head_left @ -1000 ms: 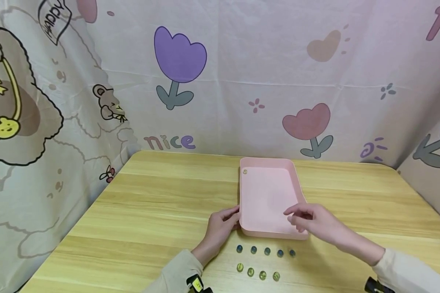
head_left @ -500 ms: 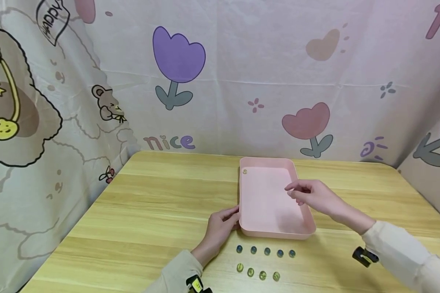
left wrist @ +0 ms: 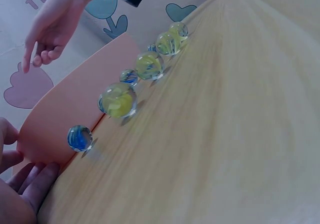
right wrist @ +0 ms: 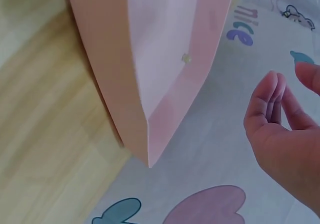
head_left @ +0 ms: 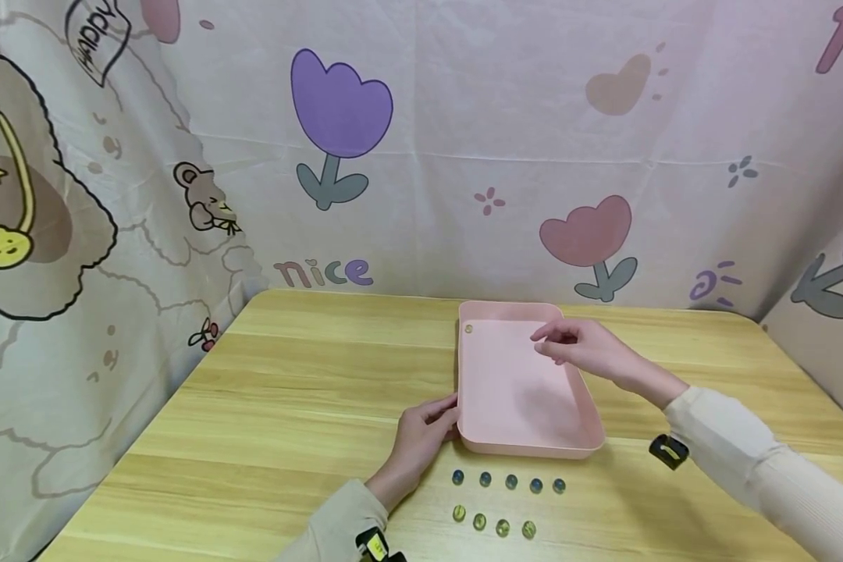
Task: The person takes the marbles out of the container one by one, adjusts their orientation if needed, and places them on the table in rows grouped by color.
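A shallow pink tray (head_left: 527, 450) lies on the wooden table, with one small yellowish marble (head_left: 468, 329) inside its far left corner. My left hand (head_left: 421, 441) rests against the outside of the tray near its front left corner, fingertips and thumb touching the wall. Above the tray's right side hangs my right hand (head_left: 597, 351), fingers loosely bent, thumb and fingertips apart in the right wrist view and nothing visible between them. In front of the tray, several blue marbles (head_left: 511, 481) form a row. Nearer me, several yellow marbles (head_left: 503, 528) form another.
The light wooden tabletop (head_left: 309, 375) extends to both sides of the tray. A printed cloth (head_left: 449, 101) with flowers hangs behind the table and along its sides. A black strap device (head_left: 669, 451) sits at the right wrist.
My right hand has moved away from me over the tray, from its front right corner towards the far right. The left hand, tray and marbles have stayed put.
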A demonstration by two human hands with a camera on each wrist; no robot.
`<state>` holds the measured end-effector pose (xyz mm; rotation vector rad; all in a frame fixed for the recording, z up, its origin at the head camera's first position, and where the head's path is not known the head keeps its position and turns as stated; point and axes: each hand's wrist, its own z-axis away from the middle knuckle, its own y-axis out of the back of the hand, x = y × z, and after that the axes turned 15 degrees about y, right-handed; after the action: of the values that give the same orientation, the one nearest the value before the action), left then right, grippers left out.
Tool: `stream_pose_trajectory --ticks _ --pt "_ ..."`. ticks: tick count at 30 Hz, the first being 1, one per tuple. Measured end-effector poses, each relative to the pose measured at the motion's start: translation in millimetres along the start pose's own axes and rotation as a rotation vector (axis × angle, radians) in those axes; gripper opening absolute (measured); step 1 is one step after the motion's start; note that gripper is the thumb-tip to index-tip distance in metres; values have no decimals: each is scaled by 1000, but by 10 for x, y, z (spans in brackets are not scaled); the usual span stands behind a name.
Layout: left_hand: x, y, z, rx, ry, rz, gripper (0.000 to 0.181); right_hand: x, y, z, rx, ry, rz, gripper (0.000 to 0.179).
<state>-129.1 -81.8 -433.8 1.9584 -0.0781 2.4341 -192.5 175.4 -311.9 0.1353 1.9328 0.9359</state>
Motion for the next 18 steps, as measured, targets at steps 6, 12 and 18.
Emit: stream_pose_trajectory --ticks 6,12,18 --pt "-15 -1 -30 -3 -3 -3 33 42 -4 -224 -28 0 75 31" --pt "-13 6 -36 3 2 -11 33 139 -32 -494 -38 -33 110 31" --pt "-14 8 -42 2 14 -11 33 251 -87 -712 -18 -87 81 35"
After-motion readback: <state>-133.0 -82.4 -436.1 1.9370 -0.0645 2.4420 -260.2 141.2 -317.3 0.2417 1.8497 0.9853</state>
